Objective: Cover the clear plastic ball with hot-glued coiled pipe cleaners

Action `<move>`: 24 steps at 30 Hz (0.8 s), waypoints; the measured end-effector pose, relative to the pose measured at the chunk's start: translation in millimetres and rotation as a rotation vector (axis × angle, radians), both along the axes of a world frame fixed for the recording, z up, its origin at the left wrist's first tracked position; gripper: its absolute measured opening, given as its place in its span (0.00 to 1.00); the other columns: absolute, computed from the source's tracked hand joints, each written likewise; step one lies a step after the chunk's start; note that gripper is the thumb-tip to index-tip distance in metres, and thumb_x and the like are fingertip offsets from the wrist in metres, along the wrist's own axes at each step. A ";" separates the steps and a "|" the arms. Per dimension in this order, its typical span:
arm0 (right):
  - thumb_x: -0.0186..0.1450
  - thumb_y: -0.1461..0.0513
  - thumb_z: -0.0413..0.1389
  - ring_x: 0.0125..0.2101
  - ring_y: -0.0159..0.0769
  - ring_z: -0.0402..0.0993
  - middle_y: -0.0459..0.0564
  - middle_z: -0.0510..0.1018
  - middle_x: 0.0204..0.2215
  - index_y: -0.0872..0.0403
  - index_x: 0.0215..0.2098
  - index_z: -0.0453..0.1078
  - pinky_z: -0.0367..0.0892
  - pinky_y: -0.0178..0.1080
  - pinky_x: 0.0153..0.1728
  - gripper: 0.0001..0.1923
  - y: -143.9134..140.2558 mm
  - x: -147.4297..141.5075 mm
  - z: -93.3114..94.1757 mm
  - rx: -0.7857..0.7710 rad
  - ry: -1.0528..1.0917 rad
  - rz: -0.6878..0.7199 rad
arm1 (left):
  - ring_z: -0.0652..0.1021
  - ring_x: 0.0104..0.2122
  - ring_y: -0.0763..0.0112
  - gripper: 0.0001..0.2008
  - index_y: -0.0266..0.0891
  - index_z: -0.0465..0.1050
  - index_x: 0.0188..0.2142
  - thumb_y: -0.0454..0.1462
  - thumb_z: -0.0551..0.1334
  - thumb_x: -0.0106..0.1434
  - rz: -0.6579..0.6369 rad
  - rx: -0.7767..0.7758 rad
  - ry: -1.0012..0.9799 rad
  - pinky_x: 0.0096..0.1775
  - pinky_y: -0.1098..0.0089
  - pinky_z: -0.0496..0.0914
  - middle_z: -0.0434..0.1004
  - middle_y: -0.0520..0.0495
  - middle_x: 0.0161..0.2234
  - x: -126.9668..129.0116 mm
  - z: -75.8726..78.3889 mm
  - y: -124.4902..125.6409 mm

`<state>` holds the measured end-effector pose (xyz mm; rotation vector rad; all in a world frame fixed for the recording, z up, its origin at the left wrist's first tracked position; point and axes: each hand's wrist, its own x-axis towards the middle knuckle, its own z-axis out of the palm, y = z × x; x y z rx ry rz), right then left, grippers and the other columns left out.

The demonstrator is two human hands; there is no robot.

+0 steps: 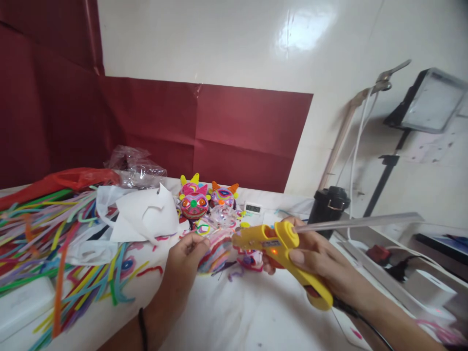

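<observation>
My right hand [321,258] is wrapped round a yellow hot glue gun [268,239], its small orange light lit. A long translucent glue stick [358,222] juts from the gun's back end toward the right. My left hand [185,258] is pinched, thumb against fingers, left of the nozzle; whatever sits in the pinch is too small to make out. Between the hands lies a blurred craft piece with pink, blue and orange stripes [217,251]. Partly behind the glue gun is another white, pink and red decorated piece [250,259].
Finished-looking colourful animal heads [194,204] stand at the back, near a small digital display [253,208]. Many pipe cleaners [47,229] and white paper [146,214] cover the left side. A black bottle-like container [329,207] and a lamp [433,100] stand at right. The gun's black cord [360,317] trails rightward.
</observation>
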<state>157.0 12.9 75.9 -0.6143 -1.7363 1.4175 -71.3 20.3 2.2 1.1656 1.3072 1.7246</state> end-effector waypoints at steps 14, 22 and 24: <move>0.58 0.52 0.61 0.18 0.25 0.64 0.51 0.75 0.35 0.51 0.40 0.63 0.54 0.27 0.12 0.18 4.6 3.6 -12.5 -0.069 -0.022 -0.107 | 0.62 0.20 0.75 0.10 0.39 0.68 0.19 0.41 0.64 0.50 -0.060 -0.049 -0.117 0.25 0.73 0.54 0.62 0.59 0.16 6.5 0.6 -3.7; 0.58 0.53 0.61 0.20 0.27 0.66 0.51 0.75 0.37 0.51 0.38 0.62 0.54 0.26 0.11 0.17 1.1 -5.8 -12.1 -0.038 0.059 -0.029 | 0.61 0.20 0.74 0.10 0.39 0.68 0.19 0.41 0.63 0.51 -0.079 -0.062 -0.087 0.25 0.72 0.54 0.61 0.58 0.16 7.4 0.3 -5.0; 0.58 0.52 0.61 0.19 0.26 0.65 0.51 0.75 0.36 0.51 0.38 0.63 0.54 0.27 0.12 0.17 -0.3 -6.1 -11.7 -0.043 0.040 -0.036 | 0.61 0.20 0.75 0.10 0.39 0.67 0.19 0.41 0.63 0.51 -0.079 -0.056 -0.077 0.25 0.72 0.54 0.60 0.58 0.16 7.6 1.2 -5.9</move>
